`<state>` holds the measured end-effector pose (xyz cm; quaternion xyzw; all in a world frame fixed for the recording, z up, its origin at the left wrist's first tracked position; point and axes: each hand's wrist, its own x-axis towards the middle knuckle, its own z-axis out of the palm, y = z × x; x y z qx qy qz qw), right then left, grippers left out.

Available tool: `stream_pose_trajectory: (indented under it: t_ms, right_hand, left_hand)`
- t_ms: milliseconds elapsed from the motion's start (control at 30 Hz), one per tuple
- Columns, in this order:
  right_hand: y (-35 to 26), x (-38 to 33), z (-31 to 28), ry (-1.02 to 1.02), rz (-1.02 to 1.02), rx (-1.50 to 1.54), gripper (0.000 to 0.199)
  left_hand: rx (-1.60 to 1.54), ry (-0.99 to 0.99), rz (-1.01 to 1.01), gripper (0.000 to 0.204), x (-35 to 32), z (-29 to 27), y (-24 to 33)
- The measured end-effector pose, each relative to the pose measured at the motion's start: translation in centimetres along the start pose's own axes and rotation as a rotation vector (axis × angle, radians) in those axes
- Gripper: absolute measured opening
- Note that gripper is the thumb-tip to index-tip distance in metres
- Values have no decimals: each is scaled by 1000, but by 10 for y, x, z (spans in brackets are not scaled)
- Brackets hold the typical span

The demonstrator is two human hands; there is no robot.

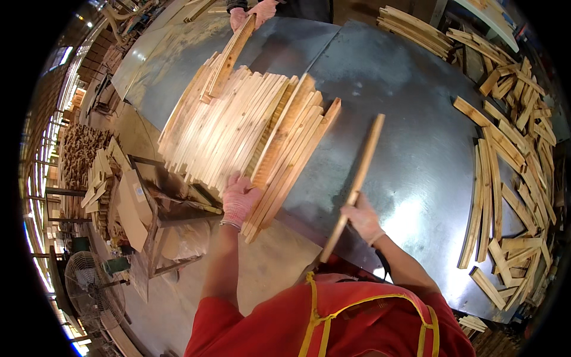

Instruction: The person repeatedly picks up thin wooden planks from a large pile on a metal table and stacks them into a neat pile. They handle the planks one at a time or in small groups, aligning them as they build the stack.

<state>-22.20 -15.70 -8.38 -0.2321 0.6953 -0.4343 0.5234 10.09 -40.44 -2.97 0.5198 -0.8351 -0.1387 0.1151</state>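
Note:
A row of pale wooden strips [226,122] lies side by side on the metal table. My left hand [239,199], in a pinkish work glove, is at the near ends of these strips, its fingers bent against the wood near the darker strips on the right side. My right hand [363,220], gloved too, is closed around the lower part of a single wooden strip [364,157], which slants up and away over the table, apart from the row. Part of my right fingers is hidden behind that strip.
Across the table, a co-worker's gloved hands [253,13] hold a strip [232,56] at the row's far left. Loose strips are heaped [523,154] along the right edge. At left stand a metal-framed bin [156,220] and a fan [89,282].

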Motion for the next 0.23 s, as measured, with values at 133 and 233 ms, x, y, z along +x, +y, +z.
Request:
stream_pose_trajectory:
  t_ms: [133,233]
  right_hand:
    - [-104,14,62,-215,108,-577,88]
    - [-92,51,75,-427,37,-543,95]
  left_hand:
    - [107,-171,-218,73,-3,-14,8]
    - [323,-355,-376,97,9,-32,61]
